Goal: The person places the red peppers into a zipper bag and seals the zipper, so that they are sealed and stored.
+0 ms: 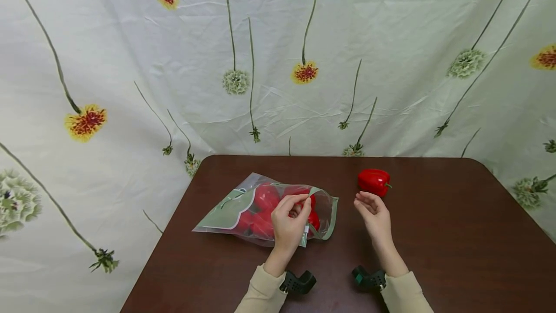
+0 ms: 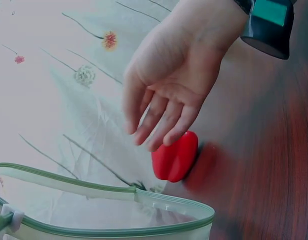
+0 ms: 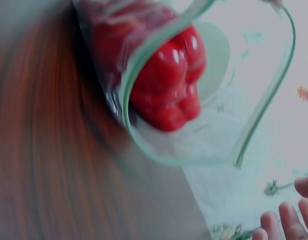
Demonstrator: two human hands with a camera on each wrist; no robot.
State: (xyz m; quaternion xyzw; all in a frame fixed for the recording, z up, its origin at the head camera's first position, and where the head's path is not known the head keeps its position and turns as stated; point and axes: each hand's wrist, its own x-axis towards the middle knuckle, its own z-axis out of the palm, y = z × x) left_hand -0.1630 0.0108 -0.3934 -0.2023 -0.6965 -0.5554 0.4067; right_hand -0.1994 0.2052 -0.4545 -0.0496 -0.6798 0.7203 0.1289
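A clear zip bag (image 1: 213, 215) with a green-edged mouth lies on its side, its opening facing right. Several red bell peppers (image 3: 166, 75) are inside it. My left hand (image 1: 288, 226) pinches the upper rim of the mouth between thumb and fingers, holding the bag open. To the right of the opening is my right hand (image 1: 377, 221), fingers loosely bent and nothing in them. Just beyond its fingertips one red bell pepper (image 1: 372, 181) lies on the table, its green stem to the right. A white slider (image 2: 14, 218) sits on the zip.
The dark brown wooden table (image 1: 451, 235) has rounded far corners. Behind it hangs a pale cloth (image 1: 278, 23) printed with flowers and dandelions. Each wrist carries a black camera mount (image 1: 298, 282).
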